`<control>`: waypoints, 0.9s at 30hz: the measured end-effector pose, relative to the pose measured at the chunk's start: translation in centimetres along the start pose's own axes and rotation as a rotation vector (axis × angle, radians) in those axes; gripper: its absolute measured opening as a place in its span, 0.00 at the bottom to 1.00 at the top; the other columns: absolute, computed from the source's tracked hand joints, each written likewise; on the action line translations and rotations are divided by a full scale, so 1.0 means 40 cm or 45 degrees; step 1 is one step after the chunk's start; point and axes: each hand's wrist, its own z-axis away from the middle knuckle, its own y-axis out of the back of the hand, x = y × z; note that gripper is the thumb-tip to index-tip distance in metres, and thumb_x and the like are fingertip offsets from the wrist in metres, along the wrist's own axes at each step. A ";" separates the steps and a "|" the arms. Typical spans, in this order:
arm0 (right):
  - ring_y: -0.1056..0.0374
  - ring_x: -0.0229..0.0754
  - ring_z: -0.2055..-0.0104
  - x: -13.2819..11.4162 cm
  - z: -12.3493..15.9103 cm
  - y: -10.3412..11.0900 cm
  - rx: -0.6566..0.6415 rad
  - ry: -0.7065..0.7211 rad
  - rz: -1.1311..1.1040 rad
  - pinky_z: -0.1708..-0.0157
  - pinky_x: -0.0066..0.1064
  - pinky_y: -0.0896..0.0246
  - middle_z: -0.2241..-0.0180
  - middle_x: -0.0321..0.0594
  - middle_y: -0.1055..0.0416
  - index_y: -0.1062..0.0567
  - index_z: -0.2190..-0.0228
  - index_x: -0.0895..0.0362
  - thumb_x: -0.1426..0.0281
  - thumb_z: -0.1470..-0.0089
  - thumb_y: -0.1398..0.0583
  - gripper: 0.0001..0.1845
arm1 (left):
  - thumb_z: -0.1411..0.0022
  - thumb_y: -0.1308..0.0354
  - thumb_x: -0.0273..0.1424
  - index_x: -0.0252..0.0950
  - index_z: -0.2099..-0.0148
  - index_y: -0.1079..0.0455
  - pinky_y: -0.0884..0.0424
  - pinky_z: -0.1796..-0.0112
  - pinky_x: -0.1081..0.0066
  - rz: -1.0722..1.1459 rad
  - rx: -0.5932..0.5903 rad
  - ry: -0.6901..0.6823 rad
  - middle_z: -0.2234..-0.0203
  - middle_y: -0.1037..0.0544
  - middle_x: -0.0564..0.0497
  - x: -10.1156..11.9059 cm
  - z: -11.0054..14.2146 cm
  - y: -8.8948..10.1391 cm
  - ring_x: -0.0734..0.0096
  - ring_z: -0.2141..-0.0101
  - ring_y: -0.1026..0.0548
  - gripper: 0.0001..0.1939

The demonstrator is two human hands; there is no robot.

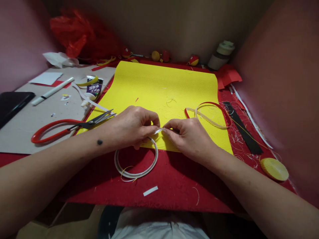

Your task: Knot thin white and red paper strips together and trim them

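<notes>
Above the lower part of a yellow corrugated sheet (159, 83), my two hands meet with fingertips pinched. A short, narrow white strip (159, 130) spans the small gap between them. My left hand (137, 126) is closed on one end of it, and my right hand (186, 134) pinches the other. Just below the left fingers hangs or lies a whitish ring (156, 156); whether those fingers touch it, I cannot tell. A yellow thread crosses its lower edge. Left of my left hand lie red-handled scissors (52, 129), blades slightly apart.
A loose white scrap (151, 191) lies on the red cloth (174, 179). Rightward are a red-and-cream loop (214, 104), a black strip (244, 129) and a yellow disc (274, 169). The grey board (15, 139) bears a white pen (53, 91) and glue tube (94, 84). Behind stands a bottle (221, 54).
</notes>
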 end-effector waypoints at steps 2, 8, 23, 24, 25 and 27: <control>0.40 0.34 0.78 -0.001 0.000 0.000 -0.007 -0.001 0.000 0.76 0.27 0.50 0.78 0.40 0.26 0.19 0.69 0.59 0.71 0.47 0.42 0.11 | 0.42 0.50 0.31 0.35 0.66 0.27 0.45 0.81 0.78 -0.001 0.009 -0.010 0.89 0.30 0.57 0.000 0.000 -0.001 0.80 0.87 0.33 0.10; 0.41 0.33 0.79 -0.004 0.001 0.001 -0.013 -0.010 -0.004 0.77 0.27 0.51 0.79 0.39 0.27 0.19 0.69 0.59 0.71 0.47 0.42 0.11 | 0.42 0.50 0.31 0.35 0.67 0.27 0.45 0.82 0.79 -0.014 0.023 -0.027 0.88 0.29 0.57 -0.001 -0.001 -0.003 0.81 0.87 0.33 0.11; 0.42 0.33 0.79 -0.005 -0.002 0.002 -0.027 -0.015 -0.002 0.77 0.27 0.52 0.79 0.39 0.28 0.19 0.69 0.59 0.71 0.47 0.42 0.11 | 0.42 0.49 0.30 0.35 0.66 0.27 0.45 0.81 0.79 -0.080 0.064 -0.066 0.88 0.29 0.58 0.003 0.000 -0.004 0.82 0.88 0.33 0.09; 0.42 0.33 0.79 -0.004 -0.003 0.003 -0.028 -0.016 -0.003 0.77 0.28 0.52 0.79 0.39 0.28 0.18 0.69 0.59 0.71 0.47 0.42 0.11 | 0.42 0.49 0.30 0.35 0.66 0.27 0.45 0.81 0.79 -0.078 0.060 -0.062 0.88 0.29 0.58 0.004 0.000 -0.004 0.82 0.87 0.32 0.09; 0.42 0.33 0.79 -0.004 -0.003 0.003 -0.029 -0.018 -0.004 0.77 0.28 0.52 0.79 0.39 0.28 0.18 0.69 0.59 0.71 0.47 0.42 0.11 | 0.42 0.49 0.30 0.35 0.66 0.27 0.45 0.81 0.79 -0.075 0.056 -0.060 0.88 0.29 0.58 0.004 0.000 -0.004 0.82 0.87 0.32 0.09; 0.41 0.33 0.79 -0.003 -0.003 0.003 -0.031 -0.018 -0.008 0.76 0.28 0.52 0.79 0.39 0.27 0.18 0.69 0.58 0.71 0.47 0.42 0.11 | 0.42 0.49 0.31 0.34 0.66 0.27 0.45 0.80 0.79 -0.076 0.049 -0.062 0.88 0.30 0.58 0.003 0.000 -0.005 0.82 0.87 0.33 0.10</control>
